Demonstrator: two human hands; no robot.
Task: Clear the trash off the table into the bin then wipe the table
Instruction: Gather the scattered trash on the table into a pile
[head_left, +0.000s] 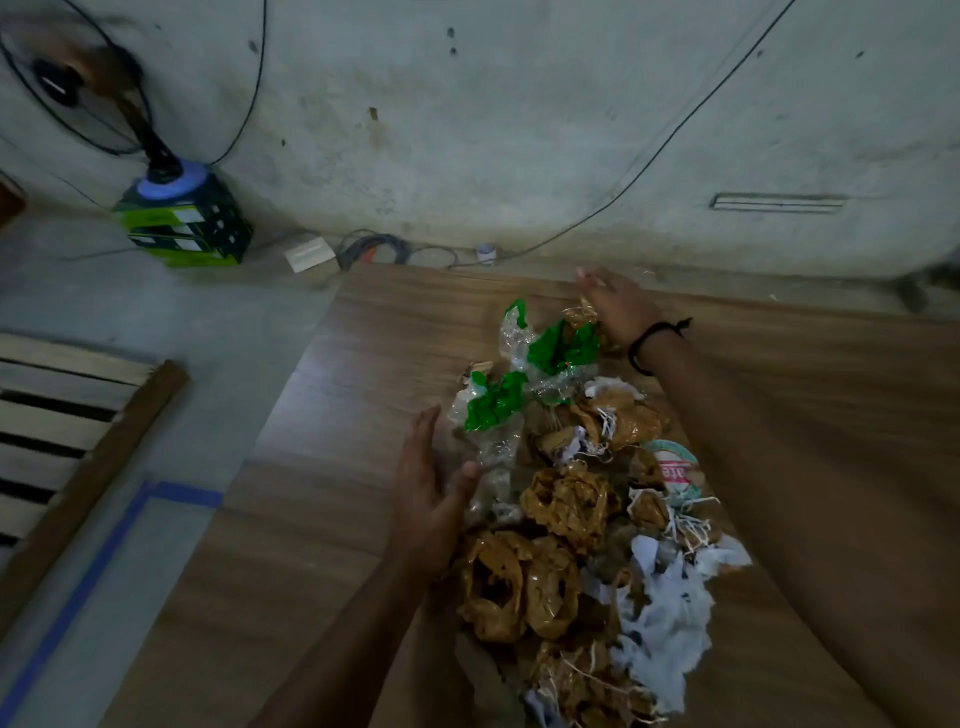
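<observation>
Head view: crumpled brown paper (524, 587), white tissue (670, 613) and green-and-clear plastic wrappers (556, 353) lie heaped along a wooden table (322, 519). Flanking the pile, the left hand (431, 499) presses its near-left edge and the right hand (618, 304) its far end, fingers spread flat, gripping nothing. Beyond, a fan (88, 93) stands on a green box (187, 223) by the wall.

bare workroom, stained concrete wall (467, 130), loose cables (374, 249), standing fan (78, 83)

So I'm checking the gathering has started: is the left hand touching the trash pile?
Touching. The head view shows the left hand pressed flat against the clear plastic at the trash pile's left edge.
</observation>
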